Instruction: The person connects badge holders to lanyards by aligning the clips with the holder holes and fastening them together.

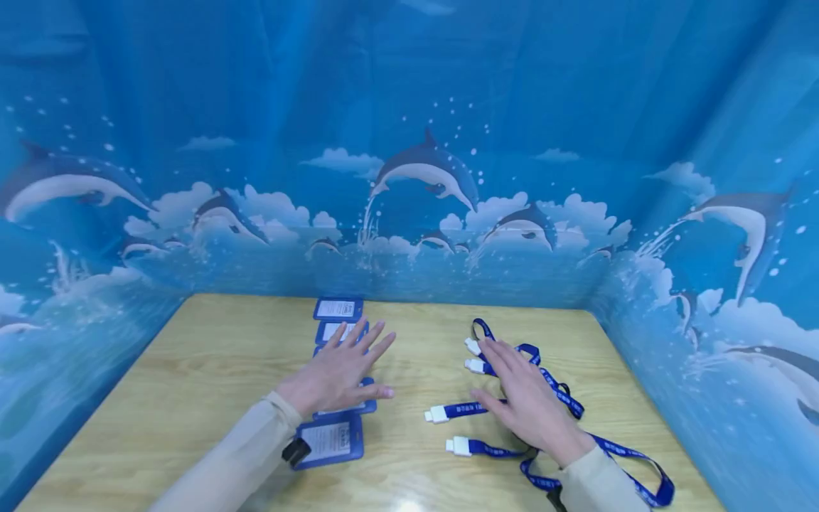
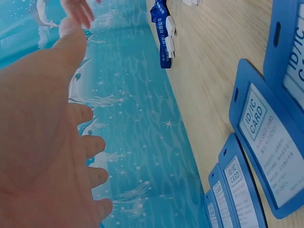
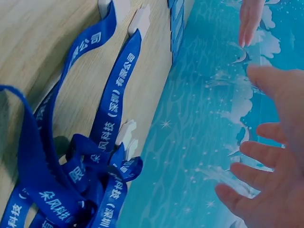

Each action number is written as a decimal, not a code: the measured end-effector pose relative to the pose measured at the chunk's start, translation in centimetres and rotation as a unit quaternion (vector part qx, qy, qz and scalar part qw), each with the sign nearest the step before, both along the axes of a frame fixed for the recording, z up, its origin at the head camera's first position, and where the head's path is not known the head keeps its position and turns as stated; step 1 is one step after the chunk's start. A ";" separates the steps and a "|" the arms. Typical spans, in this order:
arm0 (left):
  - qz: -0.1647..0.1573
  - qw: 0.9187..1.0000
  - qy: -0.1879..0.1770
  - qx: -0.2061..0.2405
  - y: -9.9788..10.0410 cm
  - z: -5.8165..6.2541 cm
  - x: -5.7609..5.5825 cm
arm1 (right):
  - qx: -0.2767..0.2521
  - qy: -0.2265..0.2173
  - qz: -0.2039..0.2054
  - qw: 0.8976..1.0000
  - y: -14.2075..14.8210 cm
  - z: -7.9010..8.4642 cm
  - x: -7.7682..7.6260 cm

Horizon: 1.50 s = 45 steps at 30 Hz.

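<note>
So your left hand (image 1: 339, 371) has its fingers fanned out, your right hand (image 1: 530, 400) is pretty much outstretched too, thumbs pointing inward.

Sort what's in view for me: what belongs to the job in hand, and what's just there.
Likely part of the job, judging by where the hands are:
- blue card holders, in a row under the left hand
- blue lanyards, around and beneath the right hand

Just there:
- wooden table
- dolphin-print backdrop
</note>
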State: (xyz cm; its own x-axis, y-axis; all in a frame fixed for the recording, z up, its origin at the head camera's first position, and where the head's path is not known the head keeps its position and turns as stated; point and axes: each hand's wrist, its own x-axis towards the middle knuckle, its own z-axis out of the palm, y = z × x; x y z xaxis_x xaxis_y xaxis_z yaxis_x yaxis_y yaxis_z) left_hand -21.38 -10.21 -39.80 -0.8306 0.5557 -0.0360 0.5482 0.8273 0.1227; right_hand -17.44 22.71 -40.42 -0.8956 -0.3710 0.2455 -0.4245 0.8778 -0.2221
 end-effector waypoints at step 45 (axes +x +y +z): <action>0.093 0.993 -0.056 0.049 -3.3 -0.2 -6.7 | -0.067 -0.052 -0.041 0.996 -0.5 -4.6 -12.3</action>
